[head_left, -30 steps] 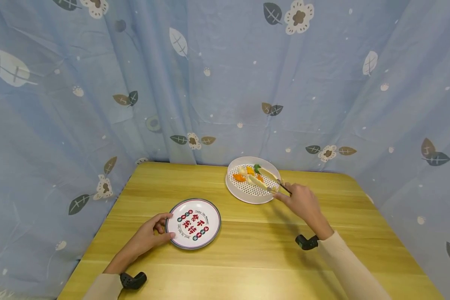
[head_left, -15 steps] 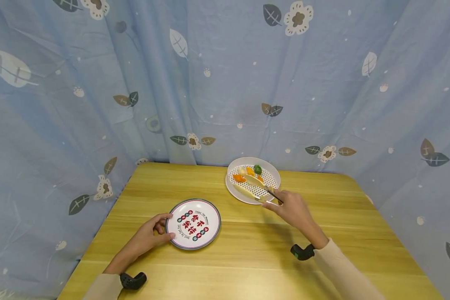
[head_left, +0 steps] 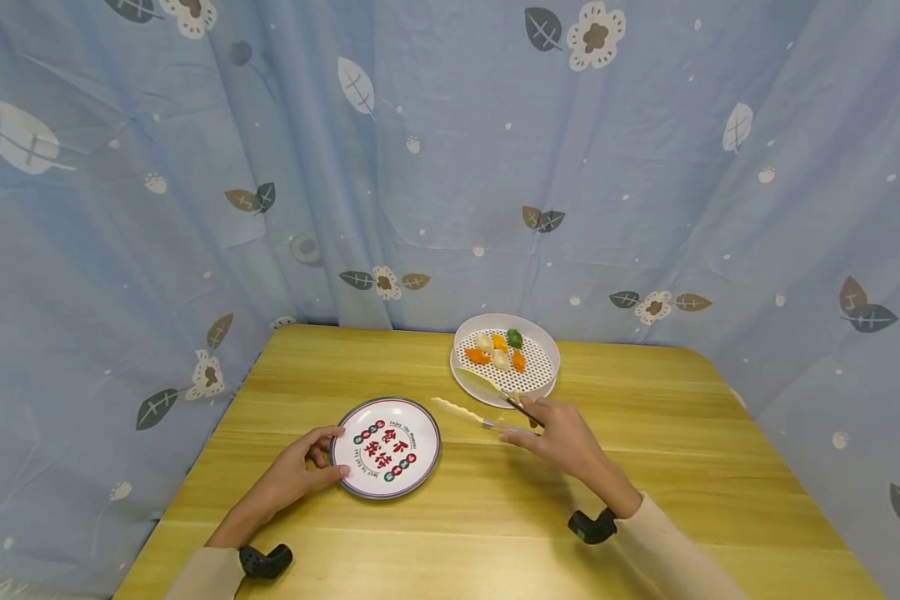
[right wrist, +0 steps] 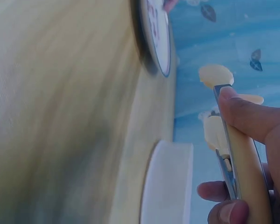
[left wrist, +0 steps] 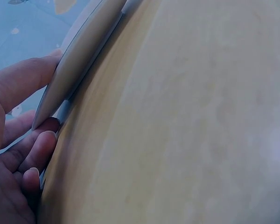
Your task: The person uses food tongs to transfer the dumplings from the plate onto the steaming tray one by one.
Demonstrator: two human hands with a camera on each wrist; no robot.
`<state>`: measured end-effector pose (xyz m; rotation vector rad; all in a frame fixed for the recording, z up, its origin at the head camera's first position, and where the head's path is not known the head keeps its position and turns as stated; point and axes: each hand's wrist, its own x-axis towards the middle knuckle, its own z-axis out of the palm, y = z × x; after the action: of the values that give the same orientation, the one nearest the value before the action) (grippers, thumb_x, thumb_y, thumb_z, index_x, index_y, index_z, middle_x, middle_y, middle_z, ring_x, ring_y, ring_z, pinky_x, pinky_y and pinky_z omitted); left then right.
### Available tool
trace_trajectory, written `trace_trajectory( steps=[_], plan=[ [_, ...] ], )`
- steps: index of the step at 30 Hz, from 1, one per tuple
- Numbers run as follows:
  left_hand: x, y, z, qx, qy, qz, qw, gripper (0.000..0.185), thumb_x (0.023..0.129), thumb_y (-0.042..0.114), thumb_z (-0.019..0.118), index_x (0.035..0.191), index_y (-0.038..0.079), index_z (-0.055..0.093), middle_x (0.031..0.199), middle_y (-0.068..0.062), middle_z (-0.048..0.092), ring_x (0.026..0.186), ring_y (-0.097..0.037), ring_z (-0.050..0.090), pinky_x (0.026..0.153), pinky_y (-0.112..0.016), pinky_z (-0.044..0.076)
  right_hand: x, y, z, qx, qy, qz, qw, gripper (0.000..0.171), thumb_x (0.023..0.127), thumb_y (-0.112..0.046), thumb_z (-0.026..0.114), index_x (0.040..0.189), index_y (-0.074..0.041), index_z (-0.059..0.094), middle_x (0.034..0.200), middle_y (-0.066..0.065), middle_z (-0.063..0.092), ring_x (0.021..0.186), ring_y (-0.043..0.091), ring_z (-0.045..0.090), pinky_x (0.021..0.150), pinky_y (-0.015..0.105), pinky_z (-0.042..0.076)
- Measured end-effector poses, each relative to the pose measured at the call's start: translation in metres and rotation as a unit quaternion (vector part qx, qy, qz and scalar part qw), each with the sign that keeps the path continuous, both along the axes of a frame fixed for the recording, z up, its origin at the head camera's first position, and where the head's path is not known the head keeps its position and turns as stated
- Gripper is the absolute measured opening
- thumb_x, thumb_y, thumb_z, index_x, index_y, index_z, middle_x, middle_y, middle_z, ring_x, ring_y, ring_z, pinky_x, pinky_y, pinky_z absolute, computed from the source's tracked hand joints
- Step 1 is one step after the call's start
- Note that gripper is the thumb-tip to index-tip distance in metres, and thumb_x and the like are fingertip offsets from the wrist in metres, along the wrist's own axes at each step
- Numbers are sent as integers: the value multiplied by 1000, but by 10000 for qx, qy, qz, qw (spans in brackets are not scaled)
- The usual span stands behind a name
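A round white plate [head_left: 425,429] with a blue rim and red and green lettering sits left of the table's middle. My left hand [head_left: 296,471] holds its left edge; in the left wrist view the fingers [left wrist: 42,147] reach under the raised rim. My right hand [head_left: 566,437] grips a pair of tongs [head_left: 482,383] with pale, scalloped tips. The tongs are spread, with nothing between their tips, in the gap between the plate and a white perforated steamer basket [head_left: 537,367]. Several small dumpling-shaped pieces [head_left: 501,360] in white, orange, yellow and green lie inside the basket.
The wooden table [head_left: 450,533] carries the plate and basket. A blue curtain [head_left: 435,167] with leaves and flowers hangs behind and along both sides. Each wrist wears a black device [head_left: 592,527].
My right hand has drawn the tongs out of the basket, leftward and toward me, toward the plate. The pieces stay in the basket; the left hand and plate have not moved.
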<state>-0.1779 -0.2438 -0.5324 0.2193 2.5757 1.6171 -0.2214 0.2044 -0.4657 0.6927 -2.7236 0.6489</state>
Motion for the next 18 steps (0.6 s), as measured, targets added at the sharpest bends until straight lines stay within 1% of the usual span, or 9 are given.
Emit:
trace_trajectory(
  steps=[4, 5, 8, 10, 13, 18],
  plan=[
    [-1, 0, 0, -25, 19, 5, 10000, 63, 86, 28, 86, 140, 9, 58, 110, -11, 53, 90, -24, 50, 75, -28, 41, 6, -7, -6, -21, -79, 181, 9998, 80, 82, -63, 78, 140, -10, 64, 79, -3, 62, 63, 6, 43, 58, 25, 38],
    [-1, 0, 0, -25, 22, 11, 10000, 64, 86, 27, 86, 140, 9, 58, 109, -11, 53, 90, -24, 50, 75, -28, 41, 7, -9, -8, -19, -105, 229, 9997, 80, 82, -63, 78, 141, -11, 64, 75, -4, 56, 62, 7, 42, 57, 25, 38],
    [-1, 0, 0, -4, 17, 7, 10000, 65, 86, 27, 86, 141, 9, 57, 110, -10, 53, 90, -24, 50, 74, -28, 41, 12, -15, -13, -24, -63, 406, 9992, 77, 81, -63, 78, 137, -12, 68, 75, -7, 54, 62, 6, 42, 56, 25, 38],
    [-1, 0, 0, 37, 1, 12, 10000, 65, 86, 25, 86, 141, 9, 57, 110, -11, 53, 90, -24, 49, 74, -28, 41, 16, -20, -16, -12, -31, 522, 9986, 74, 82, -64, 77, 134, -12, 70, 76, -7, 54, 63, 5, 43, 56, 24, 38],
    [0, 0, -1, 73, -21, 32, 10000, 65, 86, 24, 86, 142, 9, 57, 111, -11, 53, 91, -24, 49, 74, -28, 41, 21, -26, -21, -58, -36, 733, 9973, 72, 83, -62, 77, 130, -9, 71, 77, -4, 57, 64, 6, 44, 58, 24, 40],
    [-2, 0, -3, -24, -24, 84, 10000, 63, 87, 22, 85, 142, 9, 56, 111, -11, 53, 90, -24, 49, 75, -28, 40, 25, -33, -31, -15, -220, 868, 9960, 75, 84, -65, 76, 134, -9, 69, 82, -3, 61, 67, 5, 47, 60, 23, 43]
  ],
)
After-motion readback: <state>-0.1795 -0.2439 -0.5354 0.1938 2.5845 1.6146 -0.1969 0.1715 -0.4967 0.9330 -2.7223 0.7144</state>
